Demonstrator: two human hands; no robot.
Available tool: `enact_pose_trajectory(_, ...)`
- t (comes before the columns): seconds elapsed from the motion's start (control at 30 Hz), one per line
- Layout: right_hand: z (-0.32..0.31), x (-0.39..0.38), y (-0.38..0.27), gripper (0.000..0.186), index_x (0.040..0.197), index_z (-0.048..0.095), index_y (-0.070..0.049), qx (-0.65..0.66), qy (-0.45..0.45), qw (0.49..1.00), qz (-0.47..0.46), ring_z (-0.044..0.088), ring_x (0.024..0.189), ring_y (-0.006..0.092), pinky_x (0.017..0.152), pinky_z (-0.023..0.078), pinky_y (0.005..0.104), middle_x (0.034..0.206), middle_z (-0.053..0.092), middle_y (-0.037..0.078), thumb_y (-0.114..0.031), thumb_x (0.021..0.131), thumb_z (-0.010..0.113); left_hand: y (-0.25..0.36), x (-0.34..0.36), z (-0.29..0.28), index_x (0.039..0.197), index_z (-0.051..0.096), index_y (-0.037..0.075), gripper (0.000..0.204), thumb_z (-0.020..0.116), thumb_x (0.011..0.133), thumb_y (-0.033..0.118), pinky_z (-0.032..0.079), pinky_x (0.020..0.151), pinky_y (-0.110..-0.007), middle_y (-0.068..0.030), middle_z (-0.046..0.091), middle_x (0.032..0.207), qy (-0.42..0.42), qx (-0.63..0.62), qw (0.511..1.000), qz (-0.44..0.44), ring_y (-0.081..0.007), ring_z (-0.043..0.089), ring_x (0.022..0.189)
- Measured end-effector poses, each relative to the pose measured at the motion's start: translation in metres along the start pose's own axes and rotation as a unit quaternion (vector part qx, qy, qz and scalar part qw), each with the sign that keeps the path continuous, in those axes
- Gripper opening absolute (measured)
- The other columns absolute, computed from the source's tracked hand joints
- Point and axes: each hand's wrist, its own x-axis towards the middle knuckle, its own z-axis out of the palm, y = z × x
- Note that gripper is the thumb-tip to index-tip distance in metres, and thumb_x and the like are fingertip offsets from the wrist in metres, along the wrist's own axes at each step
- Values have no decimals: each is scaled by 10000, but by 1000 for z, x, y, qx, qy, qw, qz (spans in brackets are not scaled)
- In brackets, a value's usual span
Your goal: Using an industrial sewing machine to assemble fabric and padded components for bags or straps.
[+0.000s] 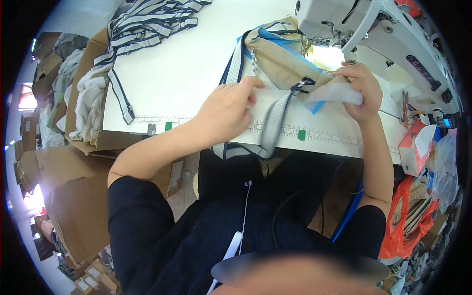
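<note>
A tan and blue fabric bag (275, 56) lies under the sewing machine's lit needle area, with a grey-and-navy striped strap (235, 66) along its left side. My right hand (366, 91) is closed on the bag's right edge. A fluffy white piece (337, 93) sits against its palm. My left hand (226, 110) is closed at the lower end of a thin, chain-like cord (254, 61) on the bag; what its fingers hold is hidden. A blurred loop of strap (275, 123) hangs from a dark clip (306, 82) over the table's front edge.
The white sewing machine (393, 44) stands at the back right. A heap of striped straps (152, 22) covers the back left of the white table (172, 78). Cardboard boxes (73, 182) stand left. At right are a tissue box (413, 147), snips (404, 105) and a red bag (400, 236).
</note>
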Motion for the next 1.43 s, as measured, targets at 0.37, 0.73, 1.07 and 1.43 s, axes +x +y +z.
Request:
enact_pose_trajectory(0.37, 7, -1, 1, 228, 795, 458, -57, -34, -14, 999, -31, 566, 661, 318, 611, 446, 386, 782, 616, 126, -46, 708, 669, 43, -8, 35, 1197, 615, 161, 628, 781, 694, 498, 395, 972, -438, -203, 482, 1252, 56, 88, 983, 150, -371, 490, 1143)
enact_pose_trajectory(0.73, 7, 1, -3, 283, 730, 456, -56, -79, -38, 996, -18, 536, 621, 303, 571, 426, 378, 713, 563, 98, -9, 583, 694, -25, -41, -50, 916, 555, 88, 226, 507, 748, -55, 439, 755, -396, -77, 591, 843, 26, 226, 974, 11, -282, 592, 856)
enact_pose_trajectory(1.07, 15, -5, 3, 239, 740, 497, -62, -101, -144, 983, 45, 525, 632, 307, 590, 419, 379, 680, 533, 93, -31, 605, 692, -63, 29, -115, 1289, 565, 168, 477, 596, 839, 13, 444, 989, -423, -113, 561, 1307, 193, 360, 908, 94, -295, 571, 1151)
enact_pose_trajectory(1.43, 4, -18, 6, 174, 728, 515, -69, 94, 8, 979, 183, 577, 669, 228, 601, 441, 352, 716, 591, 91, 8, 646, 648, 25, 87, 46, 1253, 482, 35, 714, 809, 722, 385, 382, 970, -422, -169, 550, 1146, 194, 29, 972, 129, -332, 539, 1075)
